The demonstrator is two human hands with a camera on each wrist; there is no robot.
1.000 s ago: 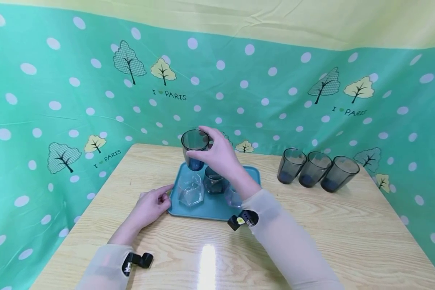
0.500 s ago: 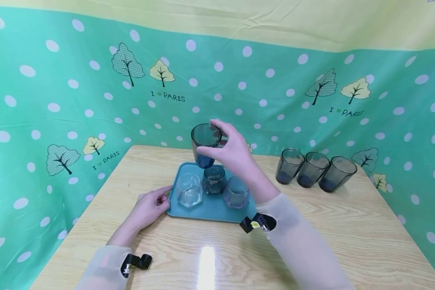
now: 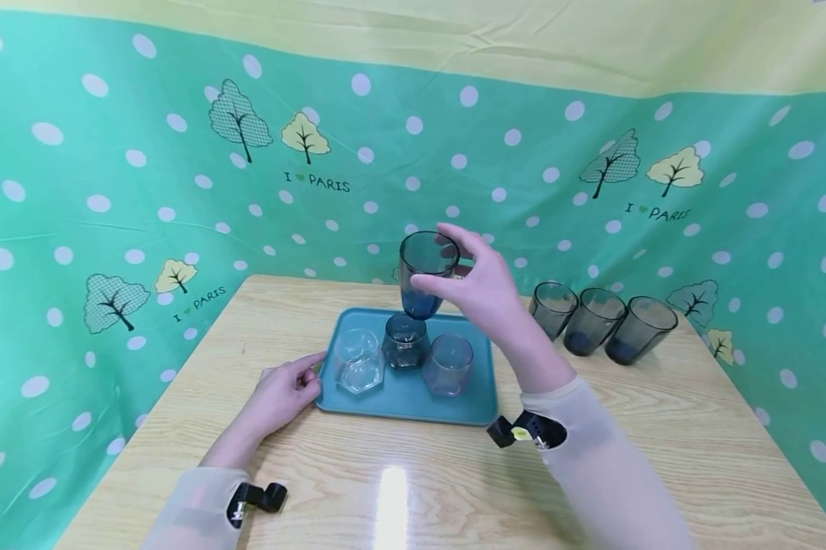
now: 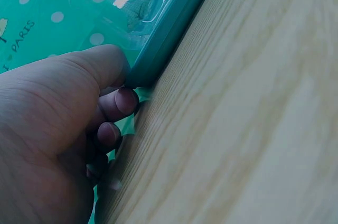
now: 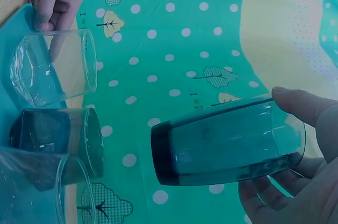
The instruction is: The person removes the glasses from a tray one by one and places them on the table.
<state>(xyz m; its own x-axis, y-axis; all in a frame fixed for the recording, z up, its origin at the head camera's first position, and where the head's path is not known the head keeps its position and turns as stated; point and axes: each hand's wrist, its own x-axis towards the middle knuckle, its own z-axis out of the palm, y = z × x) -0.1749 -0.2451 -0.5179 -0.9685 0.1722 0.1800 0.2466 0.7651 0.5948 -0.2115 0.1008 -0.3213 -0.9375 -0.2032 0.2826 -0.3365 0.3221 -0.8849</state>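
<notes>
In the head view my right hand (image 3: 484, 290) holds a tall dark tinted glass tumbler (image 3: 419, 294) near its rim, in the air above the back of a blue tray (image 3: 402, 409). The right wrist view shows thumb and fingers on opposite sides of this tumbler (image 5: 227, 145), which has nothing visible inside. My left hand (image 3: 285, 397) grips the tray's left front corner, thumb against the rim, other fingers curled. On the tray stand a clear glass (image 3: 359, 370), a short dark glass (image 3: 406, 347) and a faintly pinkish glass (image 3: 448, 367).
Three more dark tumblers stand in a row at the back right: a left one (image 3: 553, 305) partly behind my right arm, a middle one (image 3: 594, 325) and a right one (image 3: 639, 332). A green patterned cloth (image 3: 385, 168) hangs behind the wooden table (image 3: 330, 481).
My right hand has carried the tumbler to the right, from over the tray's back left to over its back right. My left hand has stayed at the tray's corner.
</notes>
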